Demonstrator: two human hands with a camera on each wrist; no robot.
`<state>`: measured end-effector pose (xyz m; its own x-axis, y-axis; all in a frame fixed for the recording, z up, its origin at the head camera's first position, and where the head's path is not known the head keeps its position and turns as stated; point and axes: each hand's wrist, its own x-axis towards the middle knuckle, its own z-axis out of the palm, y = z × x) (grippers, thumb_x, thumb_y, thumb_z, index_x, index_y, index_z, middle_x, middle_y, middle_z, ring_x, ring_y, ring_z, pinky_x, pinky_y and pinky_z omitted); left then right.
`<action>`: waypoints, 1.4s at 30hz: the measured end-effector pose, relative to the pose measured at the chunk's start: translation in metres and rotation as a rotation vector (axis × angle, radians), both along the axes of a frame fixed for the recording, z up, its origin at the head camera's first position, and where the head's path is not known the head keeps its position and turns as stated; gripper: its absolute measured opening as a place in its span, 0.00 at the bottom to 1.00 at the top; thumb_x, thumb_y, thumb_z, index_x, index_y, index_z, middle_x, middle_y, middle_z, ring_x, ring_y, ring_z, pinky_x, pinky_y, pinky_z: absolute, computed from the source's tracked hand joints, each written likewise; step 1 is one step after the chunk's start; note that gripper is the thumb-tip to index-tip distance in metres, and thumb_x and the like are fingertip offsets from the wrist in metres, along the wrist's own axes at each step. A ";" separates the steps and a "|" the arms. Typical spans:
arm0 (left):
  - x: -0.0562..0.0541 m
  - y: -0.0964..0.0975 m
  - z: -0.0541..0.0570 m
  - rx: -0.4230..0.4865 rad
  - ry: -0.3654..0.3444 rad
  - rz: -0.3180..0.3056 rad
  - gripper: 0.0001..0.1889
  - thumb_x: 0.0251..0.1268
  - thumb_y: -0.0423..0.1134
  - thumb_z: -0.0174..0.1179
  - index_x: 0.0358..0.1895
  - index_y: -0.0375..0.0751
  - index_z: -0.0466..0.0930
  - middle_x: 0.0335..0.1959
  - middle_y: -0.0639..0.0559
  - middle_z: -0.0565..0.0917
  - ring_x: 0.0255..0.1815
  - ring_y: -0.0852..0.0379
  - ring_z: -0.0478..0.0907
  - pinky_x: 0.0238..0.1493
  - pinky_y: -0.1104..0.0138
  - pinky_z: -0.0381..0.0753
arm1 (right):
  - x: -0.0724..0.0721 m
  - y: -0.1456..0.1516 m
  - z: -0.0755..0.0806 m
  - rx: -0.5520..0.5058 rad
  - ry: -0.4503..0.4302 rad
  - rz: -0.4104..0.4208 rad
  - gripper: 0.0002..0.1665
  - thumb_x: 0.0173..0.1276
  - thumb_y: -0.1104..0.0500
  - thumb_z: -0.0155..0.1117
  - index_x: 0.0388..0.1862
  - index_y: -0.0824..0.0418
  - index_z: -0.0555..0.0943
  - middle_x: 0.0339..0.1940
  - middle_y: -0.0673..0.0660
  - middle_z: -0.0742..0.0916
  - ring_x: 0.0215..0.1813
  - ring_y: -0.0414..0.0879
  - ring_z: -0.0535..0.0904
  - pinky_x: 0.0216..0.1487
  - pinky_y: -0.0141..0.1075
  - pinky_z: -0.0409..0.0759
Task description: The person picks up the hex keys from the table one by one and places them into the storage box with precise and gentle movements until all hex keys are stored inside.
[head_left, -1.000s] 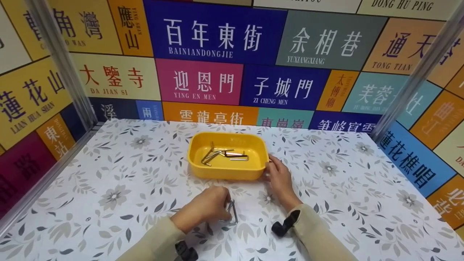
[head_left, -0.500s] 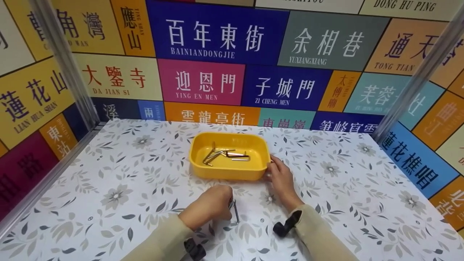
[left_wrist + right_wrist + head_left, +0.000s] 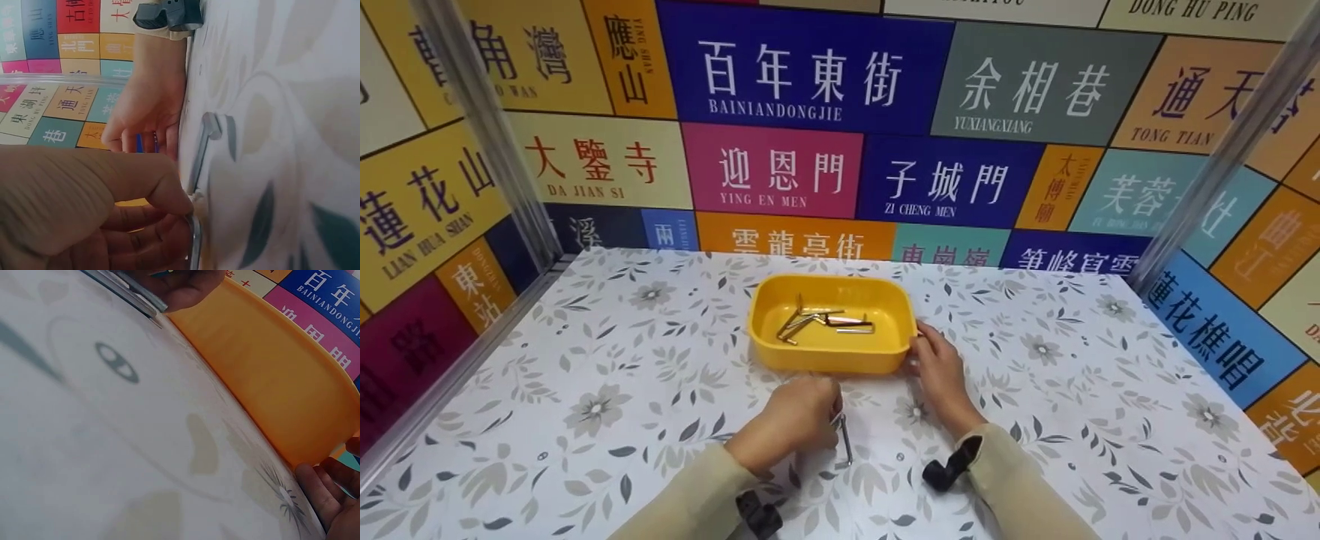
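Observation:
Low over the table, my left hand [image 3: 799, 416] pinches a metal hex key [image 3: 195, 242] between thumb and fingers; most of that key is hidden by the hand. A second L-shaped hex key [image 3: 202, 149] lies on the cloth close beside the fingers. Both bars show close together in the right wrist view. At its near right corner, a yellow box [image 3: 831, 362] is held by my right hand [image 3: 943, 375], with the thumb and fingers around the corner. Several hex keys [image 3: 810, 319] lie loosely inside the box.
A white cloth [image 3: 600, 360] with grey leaves and flowers covers the table. Printed panels [image 3: 810, 67] wall off the back and sides, with metal posts [image 3: 499, 127] at the corners. Each wrist wears a black camera mount [image 3: 949, 466].
My left hand has turned and shifted slightly forward, so its fingers now cover more of the metal. My right hand and the yellow box keep their places.

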<state>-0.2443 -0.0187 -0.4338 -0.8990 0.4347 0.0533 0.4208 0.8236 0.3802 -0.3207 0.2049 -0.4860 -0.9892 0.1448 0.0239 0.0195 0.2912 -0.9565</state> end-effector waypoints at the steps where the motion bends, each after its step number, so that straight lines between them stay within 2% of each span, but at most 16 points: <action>1: -0.001 -0.001 0.002 0.015 0.008 -0.009 0.11 0.33 0.29 0.71 0.26 0.45 0.82 0.21 0.56 0.80 0.27 0.55 0.72 0.30 0.65 0.71 | 0.000 0.000 0.000 -0.004 -0.002 -0.003 0.31 0.75 0.51 0.46 0.77 0.51 0.68 0.72 0.54 0.78 0.59 0.50 0.81 0.59 0.41 0.83; 4: -0.006 -0.004 0.011 0.092 -0.003 -0.013 0.14 0.35 0.29 0.70 0.32 0.42 0.85 0.23 0.55 0.82 0.27 0.56 0.74 0.31 0.66 0.74 | 0.000 0.000 0.001 -0.012 0.006 -0.002 0.31 0.75 0.51 0.47 0.76 0.51 0.68 0.71 0.54 0.79 0.58 0.50 0.82 0.58 0.42 0.84; 10: -0.027 -0.009 0.034 0.193 -0.062 0.061 0.16 0.40 0.29 0.71 0.38 0.41 0.84 0.27 0.53 0.82 0.30 0.56 0.75 0.37 0.64 0.76 | 0.002 0.001 0.001 -0.024 0.010 0.012 0.31 0.76 0.51 0.46 0.77 0.51 0.66 0.68 0.56 0.80 0.57 0.50 0.82 0.56 0.41 0.85; 14: -0.042 -0.011 0.043 0.186 -0.056 0.101 0.17 0.42 0.29 0.71 0.41 0.41 0.85 0.29 0.52 0.84 0.31 0.56 0.76 0.41 0.63 0.79 | 0.003 0.002 0.000 -0.034 0.015 0.014 0.31 0.76 0.51 0.46 0.77 0.51 0.67 0.67 0.55 0.81 0.55 0.50 0.82 0.54 0.39 0.86; 21: -0.066 -0.009 0.052 0.164 -0.009 0.130 0.14 0.45 0.32 0.71 0.39 0.42 0.85 0.28 0.52 0.82 0.32 0.54 0.75 0.40 0.64 0.74 | 0.003 0.002 -0.002 -0.053 0.055 0.016 0.30 0.77 0.54 0.45 0.76 0.54 0.68 0.64 0.60 0.83 0.52 0.51 0.84 0.51 0.40 0.87; 28: -0.085 -0.005 0.053 0.132 -0.036 0.142 0.15 0.49 0.33 0.72 0.43 0.42 0.85 0.33 0.51 0.84 0.36 0.52 0.77 0.44 0.62 0.79 | 0.005 0.001 0.000 -0.072 0.045 0.028 0.30 0.78 0.54 0.45 0.77 0.54 0.67 0.67 0.58 0.81 0.53 0.50 0.83 0.52 0.40 0.86; 31: -0.095 -0.003 0.052 0.111 -0.039 0.131 0.17 0.51 0.34 0.73 0.46 0.42 0.84 0.36 0.51 0.85 0.38 0.52 0.78 0.47 0.61 0.81 | 0.005 0.000 0.000 -0.096 0.052 0.025 0.30 0.77 0.54 0.47 0.76 0.55 0.68 0.66 0.59 0.82 0.52 0.51 0.84 0.51 0.41 0.86; 36: -0.111 -0.002 0.044 0.046 -0.047 0.096 0.18 0.53 0.35 0.74 0.49 0.42 0.84 0.38 0.51 0.85 0.40 0.52 0.78 0.50 0.61 0.81 | 0.004 -0.001 0.000 -0.114 0.052 0.015 0.29 0.76 0.54 0.48 0.75 0.55 0.70 0.65 0.60 0.82 0.52 0.50 0.84 0.51 0.41 0.86; 42: -0.126 -0.005 0.029 -0.018 -0.069 0.056 0.15 0.56 0.36 0.72 0.48 0.46 0.84 0.36 0.53 0.84 0.39 0.52 0.78 0.48 0.61 0.79 | 0.003 -0.001 -0.001 -0.095 0.048 0.001 0.30 0.75 0.54 0.48 0.74 0.53 0.71 0.67 0.58 0.82 0.53 0.50 0.83 0.51 0.41 0.86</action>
<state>-0.3701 -0.0238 -0.4049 -0.9233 0.3837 -0.0172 0.3469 0.8523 0.3915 -0.3175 0.2041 -0.4872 -0.9874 0.1477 0.0571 -0.0269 0.1989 -0.9796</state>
